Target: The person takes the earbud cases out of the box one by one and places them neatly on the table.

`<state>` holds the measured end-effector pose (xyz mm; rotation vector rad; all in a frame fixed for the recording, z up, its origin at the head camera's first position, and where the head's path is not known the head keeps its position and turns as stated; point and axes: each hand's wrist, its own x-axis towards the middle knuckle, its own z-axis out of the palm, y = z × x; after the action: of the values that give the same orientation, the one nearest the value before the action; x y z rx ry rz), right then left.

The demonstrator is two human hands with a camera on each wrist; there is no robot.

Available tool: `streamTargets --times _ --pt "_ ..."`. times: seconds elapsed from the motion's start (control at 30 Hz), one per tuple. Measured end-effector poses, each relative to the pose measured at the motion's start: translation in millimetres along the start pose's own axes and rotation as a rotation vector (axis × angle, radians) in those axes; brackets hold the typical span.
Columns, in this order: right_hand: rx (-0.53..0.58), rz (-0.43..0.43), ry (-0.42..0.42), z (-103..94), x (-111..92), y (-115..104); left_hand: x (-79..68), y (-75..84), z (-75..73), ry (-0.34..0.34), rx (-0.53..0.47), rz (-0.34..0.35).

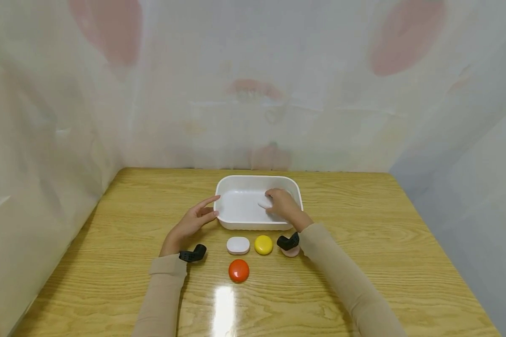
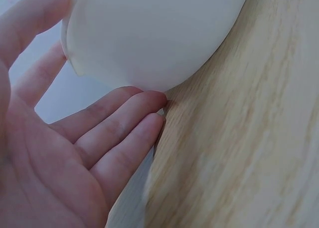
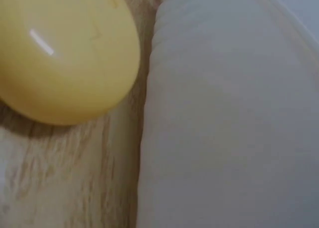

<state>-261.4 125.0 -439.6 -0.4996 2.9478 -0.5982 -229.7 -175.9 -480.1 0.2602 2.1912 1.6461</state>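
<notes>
A white rectangular basin (image 1: 240, 224) with rounded corners stands on the wooden table. My left hand (image 1: 194, 220) touches its left side; in the left wrist view the fingertips (image 2: 149, 101) rest against the outer wall, extended and barely bent. Reaching over the front rim, my right hand (image 1: 283, 204) is inside the basin at its right. Between its thumb and fingers it grips a white, smooth-edged object (image 1: 264, 204), mostly hidden by the hand. The right wrist view shows the basin's outer wall (image 3: 224, 113) and not the hand's grip.
In front of the basin lie a white oblong case (image 1: 238, 245), a yellow round case (image 1: 263, 245) and a pinkish round object (image 1: 292, 252), partly covered by the right wrist's camera. A glossy red round case (image 1: 238, 270) lies nearer. Patterned sheeting (image 1: 185, 117) surrounds the table (image 1: 354, 215).
</notes>
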Motion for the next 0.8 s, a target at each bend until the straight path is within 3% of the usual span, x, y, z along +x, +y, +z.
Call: streamTargets --times 0.2,0.5,0.8 --pt "0.0 -0.043 -0.015 -1.3 1.6 0.3 -0.1 1.2 -0.8 0.018 0.02 -0.014" --pt "0.028 -0.114 -0.087 -3.3 -0.1 2.7 1.1 0.8 1.0 0.01 0.026 0.019" --pt "0.342 -0.184 -0.026 -9.1 -6.0 9.0 -1.1 3.2 2.4 0.015 0.032 0.029"
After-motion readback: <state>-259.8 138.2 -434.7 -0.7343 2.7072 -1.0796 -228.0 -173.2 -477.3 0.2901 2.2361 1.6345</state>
